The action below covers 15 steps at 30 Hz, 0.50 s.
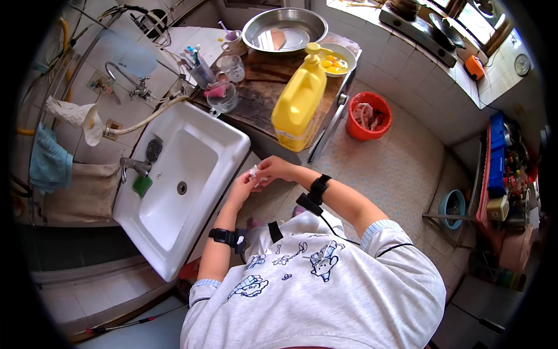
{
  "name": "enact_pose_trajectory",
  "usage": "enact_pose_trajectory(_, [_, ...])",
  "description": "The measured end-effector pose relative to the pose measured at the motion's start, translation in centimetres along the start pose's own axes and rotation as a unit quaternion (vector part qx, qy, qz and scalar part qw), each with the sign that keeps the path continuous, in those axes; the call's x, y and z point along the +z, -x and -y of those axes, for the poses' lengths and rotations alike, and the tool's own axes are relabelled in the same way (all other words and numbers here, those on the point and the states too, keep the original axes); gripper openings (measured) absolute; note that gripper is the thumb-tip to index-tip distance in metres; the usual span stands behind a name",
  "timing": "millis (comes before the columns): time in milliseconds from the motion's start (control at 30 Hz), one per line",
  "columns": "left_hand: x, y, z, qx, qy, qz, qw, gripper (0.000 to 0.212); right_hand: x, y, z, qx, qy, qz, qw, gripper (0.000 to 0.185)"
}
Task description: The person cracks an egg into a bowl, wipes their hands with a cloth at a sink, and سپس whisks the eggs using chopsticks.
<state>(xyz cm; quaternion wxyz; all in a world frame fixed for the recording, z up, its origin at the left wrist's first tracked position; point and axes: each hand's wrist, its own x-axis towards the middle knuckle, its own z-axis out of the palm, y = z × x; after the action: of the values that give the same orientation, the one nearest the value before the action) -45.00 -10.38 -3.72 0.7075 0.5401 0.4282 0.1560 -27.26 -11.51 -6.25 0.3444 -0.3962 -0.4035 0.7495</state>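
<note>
My left hand point(242, 186) and my right hand point(276, 168) meet in front of my body, beside the sink's right edge. Between their fingers is a small crumpled white wad point(253, 172), which looks like tissue; the fingers partly hide it. Just beyond my right hand, a yellow plastic jug with a pump top point(301, 104) stands on the corner of a worn wooden board point(266, 87). Behind the jug, a white bowl point(351, 54) holds several cracked eggs with whole yolks point(333, 63).
To the left is a white sink point(235, 135) with a faucet point(136, 167), a green sponge point(142, 186) and a scouring pad point(154, 149). Glass mugs point(223, 99) and a steel basin point(285, 30) occupy the counter. A red bin point(369, 115) with bags inside stands on the floor.
</note>
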Motion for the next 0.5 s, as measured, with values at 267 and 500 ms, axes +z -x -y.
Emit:
enact_pose_trajectory(267, [6.0, -0.4, -0.9, -0.107, -0.126, 0.18, 0.97, 0.041, -4.0, 9.8, -1.9, 0.055, 0.115, -0.117, 0.985, 0.016])
enact_pose_trajectory(500, [4.8, 3.6, 0.9, -0.111, -0.073, 0.065, 0.989, 0.05, -13.5, 19.7, -2.2, 0.064, 0.353, -0.33, 0.873, 0.024])
